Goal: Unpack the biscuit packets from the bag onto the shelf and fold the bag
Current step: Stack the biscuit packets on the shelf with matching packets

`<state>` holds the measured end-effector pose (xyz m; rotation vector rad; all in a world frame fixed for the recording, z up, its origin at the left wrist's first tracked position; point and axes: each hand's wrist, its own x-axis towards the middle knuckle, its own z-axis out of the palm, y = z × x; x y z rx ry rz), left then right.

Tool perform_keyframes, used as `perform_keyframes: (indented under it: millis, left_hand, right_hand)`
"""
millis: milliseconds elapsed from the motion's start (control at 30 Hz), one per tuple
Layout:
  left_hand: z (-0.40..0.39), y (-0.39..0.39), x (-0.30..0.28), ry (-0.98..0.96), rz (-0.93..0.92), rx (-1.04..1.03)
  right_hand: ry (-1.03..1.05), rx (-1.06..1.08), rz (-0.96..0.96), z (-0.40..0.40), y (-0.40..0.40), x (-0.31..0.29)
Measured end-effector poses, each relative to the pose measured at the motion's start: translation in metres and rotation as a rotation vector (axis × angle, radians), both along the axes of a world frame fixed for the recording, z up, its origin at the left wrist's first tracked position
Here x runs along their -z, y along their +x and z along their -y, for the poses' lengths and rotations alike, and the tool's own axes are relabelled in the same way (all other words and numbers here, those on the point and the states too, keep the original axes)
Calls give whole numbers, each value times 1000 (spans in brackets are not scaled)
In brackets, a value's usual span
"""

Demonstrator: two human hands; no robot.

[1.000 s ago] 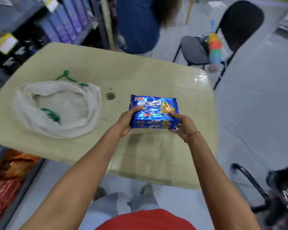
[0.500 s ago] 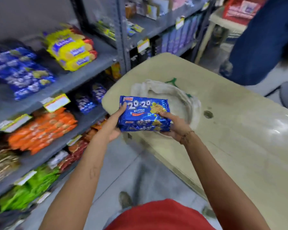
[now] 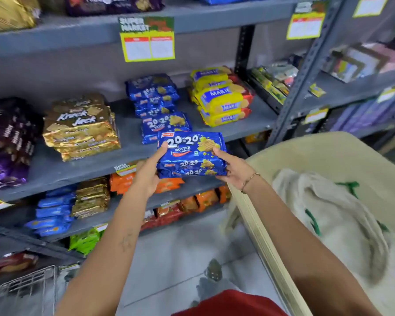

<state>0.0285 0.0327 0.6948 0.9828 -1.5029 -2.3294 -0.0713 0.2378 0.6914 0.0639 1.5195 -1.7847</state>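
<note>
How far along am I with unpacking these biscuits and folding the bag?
Matching blue 20-20 packets already sit on the shelf. In hand: your left hand and right hand hold a stack of 20-20 packets in front of it. Left: shelving them, then folding the bag, which lies crumpled and unfolded on the table.

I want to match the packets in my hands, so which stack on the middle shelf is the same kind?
The blue 20-20 butter cookie stack, between the gold Krack Jack stack and the yellow Marie stack; same blue wrapper.
</note>
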Motion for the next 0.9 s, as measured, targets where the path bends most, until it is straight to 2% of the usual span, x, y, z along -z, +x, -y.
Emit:
perform_keyframes:
  millis: [100,367,600,900]
  left_hand:
    - [32,-26,-10,-24,-10,-166]
    - [96,-95,-10,19,-22,-345]
    - [122,-125,4,28,28,-322]
    - [132,-128,13,20,145,-294]
  right_hand:
    - [1,-33,-60,46,-38,-10]
    - [32,-96,-65,145,-127,-16]
    - [83,-33,-57,169,-156,0]
    - [237,119,-160,184,-166,20]
